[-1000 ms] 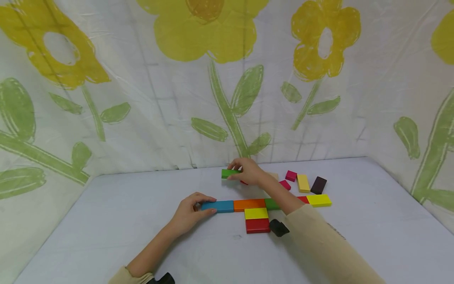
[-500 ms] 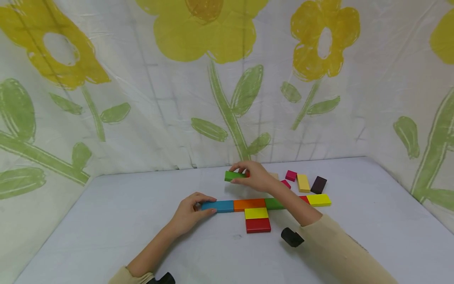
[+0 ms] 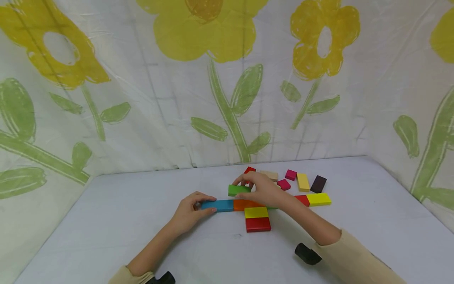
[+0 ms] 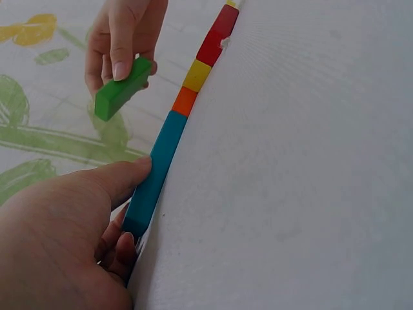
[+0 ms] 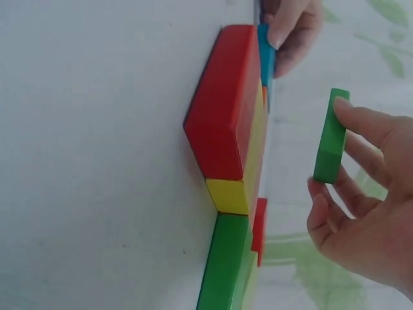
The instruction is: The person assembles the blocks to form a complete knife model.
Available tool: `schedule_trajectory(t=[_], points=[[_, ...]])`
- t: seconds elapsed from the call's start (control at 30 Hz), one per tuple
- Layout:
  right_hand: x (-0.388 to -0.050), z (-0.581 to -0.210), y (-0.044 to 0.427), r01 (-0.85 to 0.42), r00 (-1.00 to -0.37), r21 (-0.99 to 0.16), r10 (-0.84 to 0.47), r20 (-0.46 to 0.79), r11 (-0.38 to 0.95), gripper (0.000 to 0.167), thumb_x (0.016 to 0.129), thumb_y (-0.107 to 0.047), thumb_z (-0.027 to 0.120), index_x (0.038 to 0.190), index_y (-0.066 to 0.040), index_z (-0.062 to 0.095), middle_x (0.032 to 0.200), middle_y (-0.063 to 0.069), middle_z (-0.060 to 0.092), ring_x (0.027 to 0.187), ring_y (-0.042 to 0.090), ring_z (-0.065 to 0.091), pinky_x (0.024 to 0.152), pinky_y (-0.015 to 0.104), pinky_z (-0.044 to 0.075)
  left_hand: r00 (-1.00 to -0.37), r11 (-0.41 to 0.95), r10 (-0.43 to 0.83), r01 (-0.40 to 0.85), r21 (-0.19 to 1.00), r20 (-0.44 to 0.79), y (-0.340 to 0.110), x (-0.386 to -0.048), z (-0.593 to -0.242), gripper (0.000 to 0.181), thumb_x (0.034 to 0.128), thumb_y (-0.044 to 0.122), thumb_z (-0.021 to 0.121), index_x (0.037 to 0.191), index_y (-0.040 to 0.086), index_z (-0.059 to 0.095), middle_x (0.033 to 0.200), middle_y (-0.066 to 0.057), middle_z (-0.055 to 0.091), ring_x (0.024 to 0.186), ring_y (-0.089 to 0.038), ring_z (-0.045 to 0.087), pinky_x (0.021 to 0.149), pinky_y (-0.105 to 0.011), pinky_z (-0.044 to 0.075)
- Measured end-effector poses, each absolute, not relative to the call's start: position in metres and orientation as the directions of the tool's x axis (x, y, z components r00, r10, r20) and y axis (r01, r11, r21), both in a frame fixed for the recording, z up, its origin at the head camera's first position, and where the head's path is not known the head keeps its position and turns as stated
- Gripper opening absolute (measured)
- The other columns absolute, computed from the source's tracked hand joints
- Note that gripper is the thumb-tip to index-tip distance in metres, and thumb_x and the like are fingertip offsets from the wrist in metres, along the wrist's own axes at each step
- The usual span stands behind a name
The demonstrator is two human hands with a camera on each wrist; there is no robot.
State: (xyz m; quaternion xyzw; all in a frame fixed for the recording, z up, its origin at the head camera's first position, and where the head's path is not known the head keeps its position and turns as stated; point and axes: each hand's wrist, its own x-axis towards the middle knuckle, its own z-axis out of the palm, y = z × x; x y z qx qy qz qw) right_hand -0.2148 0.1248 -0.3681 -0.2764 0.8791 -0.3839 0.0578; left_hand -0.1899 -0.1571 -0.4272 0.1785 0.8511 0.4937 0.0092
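Green block (image 3: 237,191), in right hand's (image 3: 263,188) pinch, nearer blue block (image 3: 222,205) in left hand's (image 3: 189,211) grip

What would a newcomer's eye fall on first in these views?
Probably the big yellow flower at the top middle of the white backdrop, behind the table. Next comes the row of bright blocks across the table, with the left hand holding the blue block at its left end. Then the green block in the right hand, raised off the table close to that row.
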Motion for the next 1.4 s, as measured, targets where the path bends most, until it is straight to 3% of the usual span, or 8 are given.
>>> schedule_trajectory(t=[0.27,0.63,1.0,1.4], points=[[-0.192,-0.370,0.132,-0.452,-0.834,-0.711,-0.539,0.121,0.539,0.034,0.091,-0.022,0.084,0.122,-0.013,0.073,0.112,0.003,0.069,0.104,0.020,0.060,0.075,0.023,0.056,-0.933,0.444,0.318,0.304,0.843,0.169,-0.157,-0.191,-0.428,0.026,0.0926,0.018,0.082,0.117,0.008,0.080,0.113,-0.008,0.071,0.094,-0.016,0.053,0.076,-0.022,0.041],[-0.166,-0.377,0.146,-0.455,-0.831,-0.693,-0.545,0.107,0.559,0.032,0.093,-0.027,0.083,0.122,-0.016,0.074,0.112,-0.003,0.068,0.108,0.017,0.059,0.085,0.024,0.055,-0.937,0.458,0.314,0.293,0.839,0.155,-0.156,-0.191,-0.427,0.026,0.0926,0.018,0.082,0.117,0.009,0.080,0.114,-0.008,0.071,0.096,-0.018,0.054,0.076,-0.022,0.041],[-0.147,-0.385,0.157,-0.458,-0.812,-0.712,-0.577,0.091,0.533,0.031,0.091,-0.029,0.085,0.119,-0.020,0.073,0.106,-0.007,0.065,0.101,0.015,0.057,0.076,0.023,0.055,-0.934,0.455,0.316,0.302,0.838,0.165,-0.156,-0.190,-0.428,0.026,0.0929,0.017,0.082,0.117,0.007,0.080,0.115,-0.009,0.071,0.094,-0.018,0.054,0.075,-0.021,0.041],[-0.137,-0.389,0.161,-0.426,-0.822,-0.719,-0.567,0.055,0.549,0.033,0.088,-0.032,0.087,0.117,-0.020,0.075,0.109,-0.012,0.069,0.104,0.011,0.059,0.085,0.024,0.056,-0.934,0.460,0.313,0.308,0.832,0.173,-0.157,-0.190,-0.428,0.025,0.0928,0.017,0.082,0.116,0.008,0.080,0.114,-0.009,0.071,0.094,-0.017,0.053,0.075,-0.021,0.041]])
